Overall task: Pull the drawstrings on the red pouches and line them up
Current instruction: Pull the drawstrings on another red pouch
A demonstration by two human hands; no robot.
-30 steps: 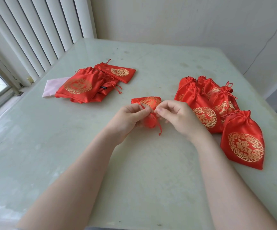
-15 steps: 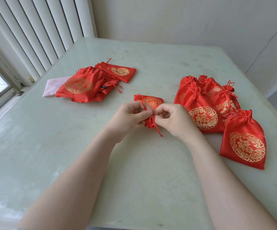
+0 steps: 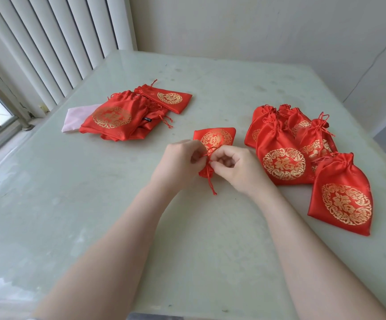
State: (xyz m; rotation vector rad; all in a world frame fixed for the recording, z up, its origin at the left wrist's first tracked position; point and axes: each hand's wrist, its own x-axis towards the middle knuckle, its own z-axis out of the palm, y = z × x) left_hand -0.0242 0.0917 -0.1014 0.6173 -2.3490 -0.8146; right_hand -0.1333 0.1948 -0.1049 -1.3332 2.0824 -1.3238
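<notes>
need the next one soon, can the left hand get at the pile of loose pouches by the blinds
Probably yes: bare table lies between the left hand and the pile, but it pinches the pouch cord now.

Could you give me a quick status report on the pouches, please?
Left hand and right hand pinching drawstrings of centre pouch. Mouth gathered. Cinched row right; loose pile left. Nothing obstructing.

Pouch (image 3: 215, 139) in the grip: red satin-like cloth, showing a soft sheen, with a metallic gold print looking slightly grainy. Drawstring (image 3: 211, 184) below the grip: thin twisted red cord, matt. Cinched pouches (image 3: 282, 155) right of the grip are catching light glossily, creased at the necks. Flat pile (image 3: 118, 118) left of it: same shiny cloth, lying on pale pink matt fabric (image 3: 76, 116). Tabletop (image 3: 95, 215): smooth, pale green, glassy, reflecting faintly.
</notes>
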